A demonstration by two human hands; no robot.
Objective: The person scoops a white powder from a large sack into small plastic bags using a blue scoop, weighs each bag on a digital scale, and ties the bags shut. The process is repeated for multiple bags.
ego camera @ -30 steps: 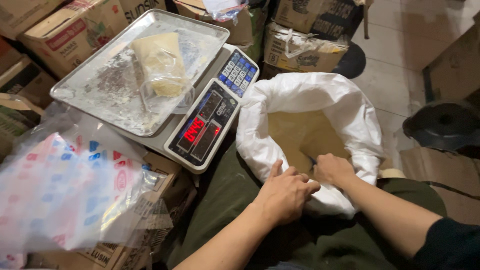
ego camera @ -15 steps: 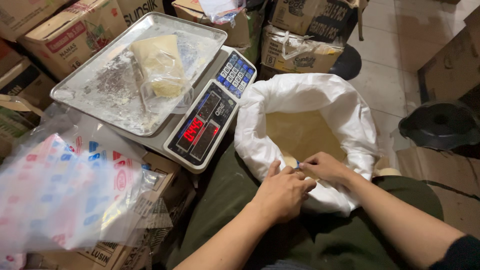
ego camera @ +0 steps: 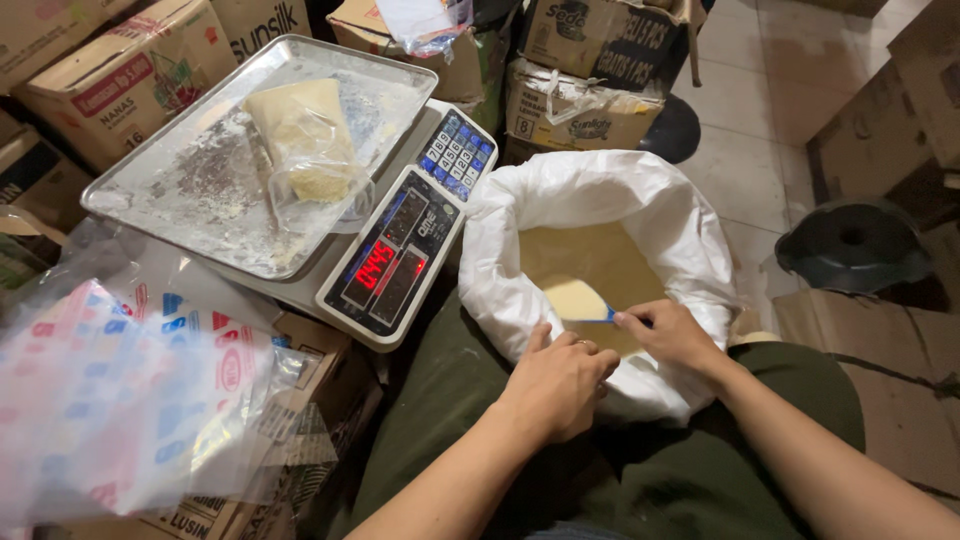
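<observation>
While the right hand (ego camera: 672,335) reaches into the mouth of the white woven sack (ego camera: 520,265), its grip is closed narrow, thumb and fingers pinched on the handle of a small blue scoop (ego camera: 583,308). Scoop bowl sits low inside the sack, heaped with pale yellowish powder (ego camera: 590,255), and lies on the powder surface. Left hand (ego camera: 556,382) rests on the sack's near rim, just beside the right hand; fingers curled over the rolled white edge, grip closed on the fabric. A ring shows on one finger. Sack stands between the person's legs, which wear dark green trousers (ego camera: 440,410); rim is folded outward all round. To the left of the sack, touching or nearly touching it, a digital scale (ego camera: 400,250) with red lit digits and a blue keypad. On its steel tray (ego camera: 150,195), a clear plastic bag (ego camera: 300,140) part-filled with the same pale powder, lying flat; loose powder dusts the tray. Nearer left, a stack of clear printed plastic bags (ego camera: 110,400) on cardboard boxes (ego camera: 120,80). Dark round stool (ego camera: 850,245) to the right, well apart.
</observation>
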